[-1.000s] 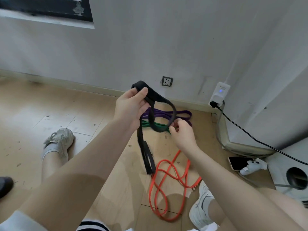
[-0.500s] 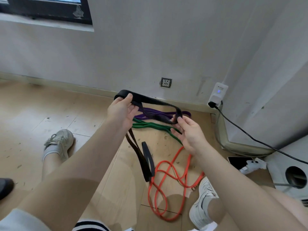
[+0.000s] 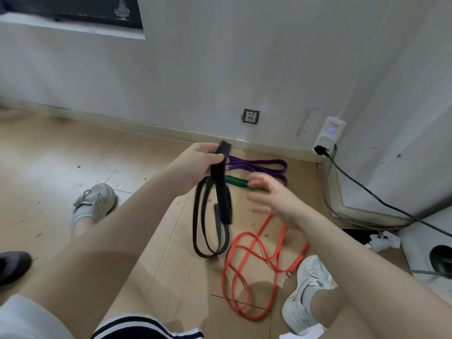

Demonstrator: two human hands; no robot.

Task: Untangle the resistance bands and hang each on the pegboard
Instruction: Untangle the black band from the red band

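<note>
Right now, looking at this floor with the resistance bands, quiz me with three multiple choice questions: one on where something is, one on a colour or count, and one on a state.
1. Where does the purple band lie?
A. on the floor near the skirting board
B. over the left shoe
C. on the window sill

2. How many bands are in view?
A. two
B. four
C. six

3. What is the right hand doing?
A. pinching the orange band
B. open, holding nothing
C. gripping the phone

Answers:
1. A, since it lies flat on the floor just below the wall, beyond the green band.
2. B, since there are the black band, purple, green and the orange band.
3. B, since its fingers are spread, blurred, beside the black band, which only the left hand holds in its grip.
</note>
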